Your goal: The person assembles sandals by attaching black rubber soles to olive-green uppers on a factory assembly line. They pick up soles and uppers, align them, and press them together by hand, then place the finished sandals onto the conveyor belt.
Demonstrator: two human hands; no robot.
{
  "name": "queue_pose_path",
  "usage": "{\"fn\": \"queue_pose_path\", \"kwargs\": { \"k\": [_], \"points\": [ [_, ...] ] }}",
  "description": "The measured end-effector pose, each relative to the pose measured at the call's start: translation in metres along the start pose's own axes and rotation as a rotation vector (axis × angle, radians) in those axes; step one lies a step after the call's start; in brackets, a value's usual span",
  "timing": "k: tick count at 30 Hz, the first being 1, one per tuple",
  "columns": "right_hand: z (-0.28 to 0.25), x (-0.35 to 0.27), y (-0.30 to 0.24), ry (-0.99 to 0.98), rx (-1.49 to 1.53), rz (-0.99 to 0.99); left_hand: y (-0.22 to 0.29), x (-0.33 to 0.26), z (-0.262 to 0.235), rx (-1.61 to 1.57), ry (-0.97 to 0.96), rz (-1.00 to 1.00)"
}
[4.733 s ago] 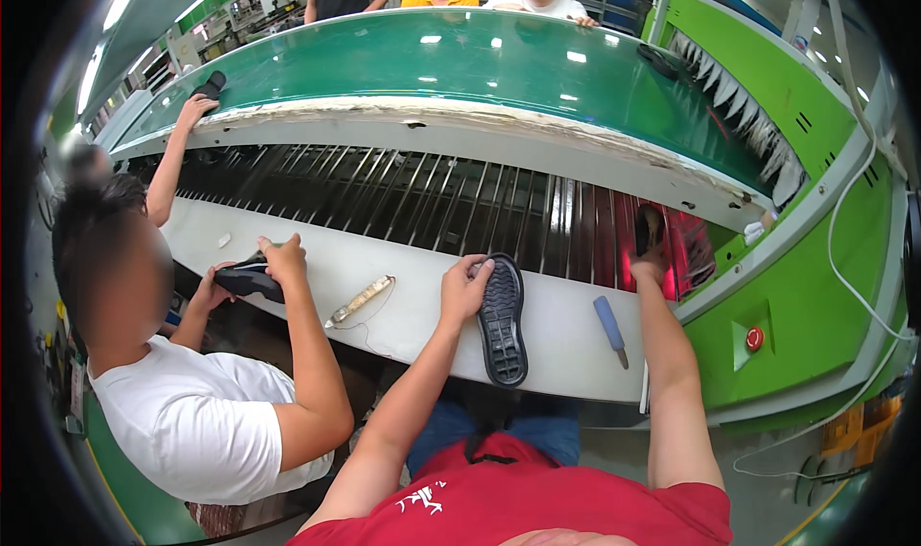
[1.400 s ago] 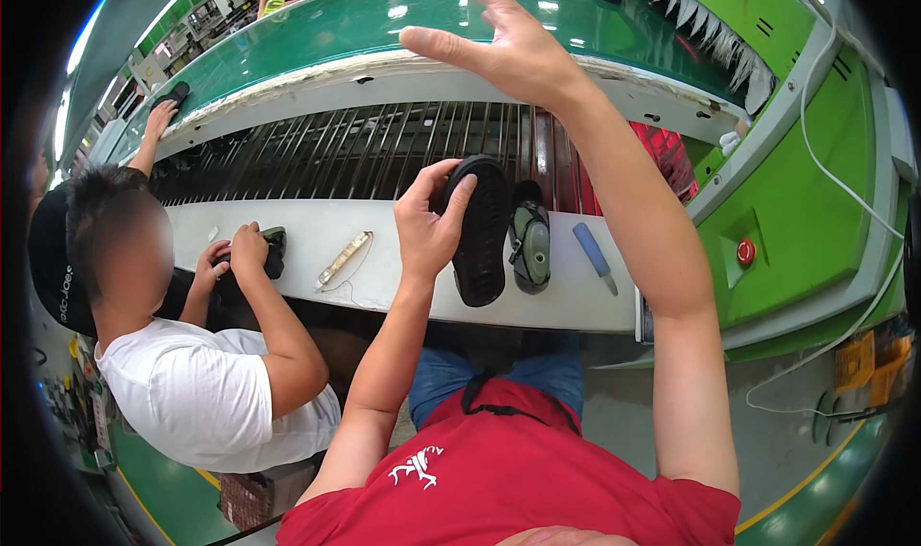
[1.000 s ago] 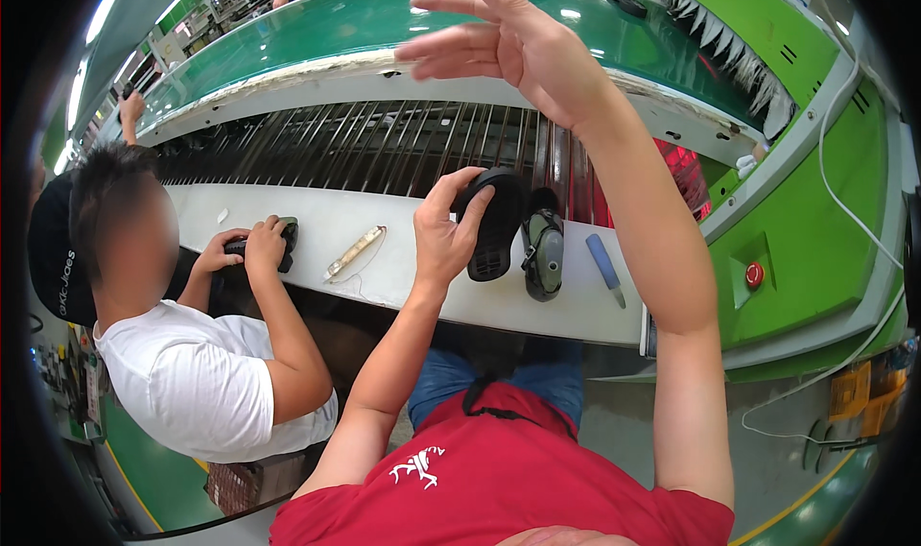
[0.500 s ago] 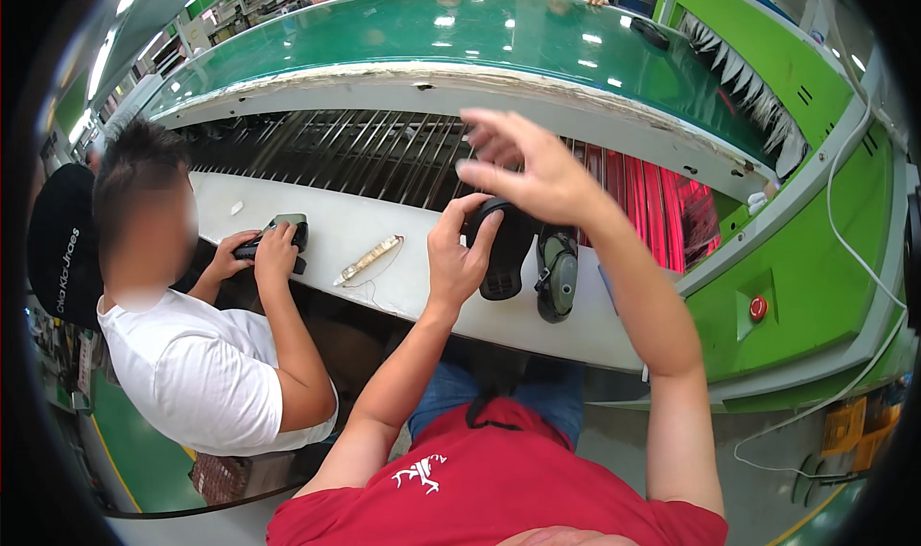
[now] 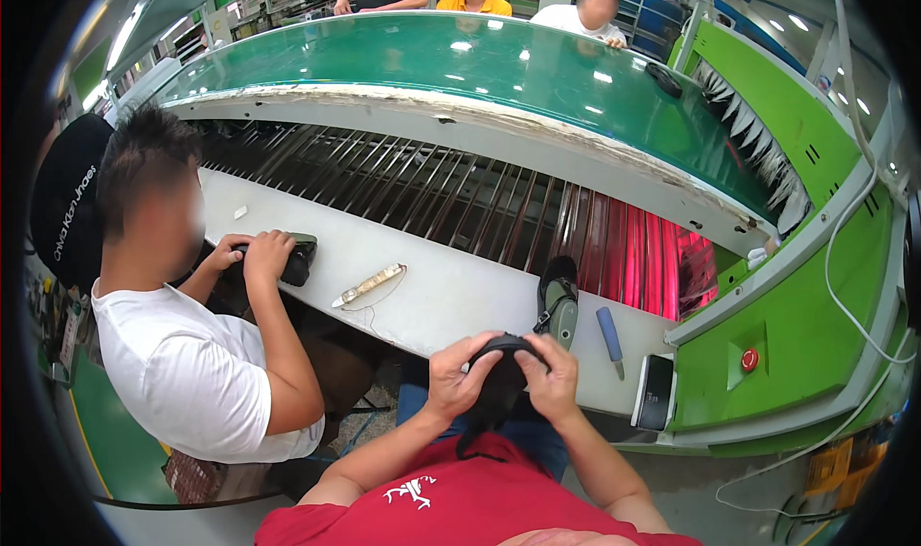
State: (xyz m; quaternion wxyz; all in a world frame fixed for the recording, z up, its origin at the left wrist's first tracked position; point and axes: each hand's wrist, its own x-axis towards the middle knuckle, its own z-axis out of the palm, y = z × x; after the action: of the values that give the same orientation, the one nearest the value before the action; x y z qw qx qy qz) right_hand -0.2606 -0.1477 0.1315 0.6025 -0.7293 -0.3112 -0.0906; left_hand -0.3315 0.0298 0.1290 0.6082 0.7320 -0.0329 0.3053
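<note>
Both my hands grip a black shoe (image 5: 499, 383) close to my lap, at the near edge of the white bench (image 5: 432, 301). My left hand (image 5: 459, 373) wraps its left side, and my right hand (image 5: 554, 378) presses on its right side. A second shoe (image 5: 559, 301), grey sole up, lies on the bench just beyond my right hand. A blue-handled tool (image 5: 610, 335) rests to its right.
A dark phone-like slab (image 5: 656, 391) leans at the bench's right end. A brush-like tool (image 5: 369, 285) lies mid-bench. A co-worker in a white shirt (image 5: 192, 373) sits at my left, holding a black shoe (image 5: 293, 258). Rollers (image 5: 460, 196) and a green conveyor (image 5: 460, 61) run beyond.
My right hand came down from the raised position and closed on the black shoe. Both hands drew the shoe from the bench toward my lap. The co-worker keeps handling a shoe.
</note>
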Motion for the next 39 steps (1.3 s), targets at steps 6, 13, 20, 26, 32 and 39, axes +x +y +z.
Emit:
{"fn": "queue_pose_path", "kwargs": {
  "k": [6,13,20,26,32,39],
  "points": [
    [0.0,-0.02,0.003,0.01,-0.032,0.01,-0.004,-0.017,-0.001,0.064,-0.006,0.074],
    [-0.017,0.047,-0.07,0.069,-0.026,-0.42,0.072,0.055,-0.017,0.215,0.036,0.502],
    [-0.035,0.042,-0.087,-0.069,0.229,-0.219,0.109,0.066,-0.029,-0.096,-0.19,0.322],
    [-0.033,0.049,-0.081,-0.058,0.385,-0.026,0.091,0.069,-0.013,-0.437,-0.18,0.036],
    [-0.032,0.065,-0.053,-0.046,0.296,0.075,0.069,0.088,-0.004,-0.228,-0.131,0.048],
    [-0.028,0.066,-0.028,-0.013,0.294,0.129,0.04,0.093,0.006,-0.245,-0.136,0.012]
  ]
}}
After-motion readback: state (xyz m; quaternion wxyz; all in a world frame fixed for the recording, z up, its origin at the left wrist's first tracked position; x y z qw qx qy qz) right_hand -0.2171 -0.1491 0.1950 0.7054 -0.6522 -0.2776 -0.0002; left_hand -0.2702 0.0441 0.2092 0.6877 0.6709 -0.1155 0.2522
